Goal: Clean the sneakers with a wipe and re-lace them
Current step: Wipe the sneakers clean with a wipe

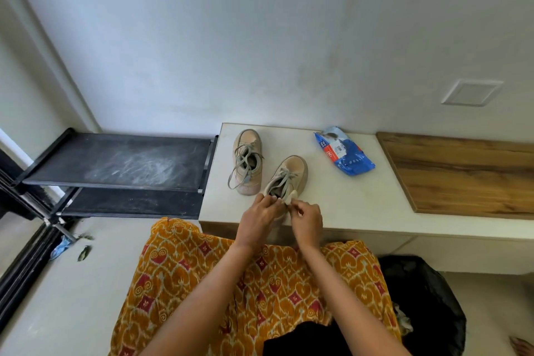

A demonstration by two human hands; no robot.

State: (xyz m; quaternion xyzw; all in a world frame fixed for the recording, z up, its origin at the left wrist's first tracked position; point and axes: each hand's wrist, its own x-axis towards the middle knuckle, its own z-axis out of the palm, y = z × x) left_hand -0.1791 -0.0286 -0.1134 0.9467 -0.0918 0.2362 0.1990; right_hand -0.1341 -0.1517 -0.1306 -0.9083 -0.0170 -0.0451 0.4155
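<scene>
Two beige sneakers stand on a white bench top. The left sneaker sits farther back with its grey laces loose. The right sneaker is nearer, toe pointing away. My left hand grips the heel of the right sneaker. My right hand pinches a small white wipe against the sneaker's right side near the heel. A blue wipes pack lies on the bench to the right of the shoes.
A wooden board covers the bench's right part. A black two-shelf rack stands left of the bench. A black bin bag sits on the floor at lower right. Scraps lie on the floor at left.
</scene>
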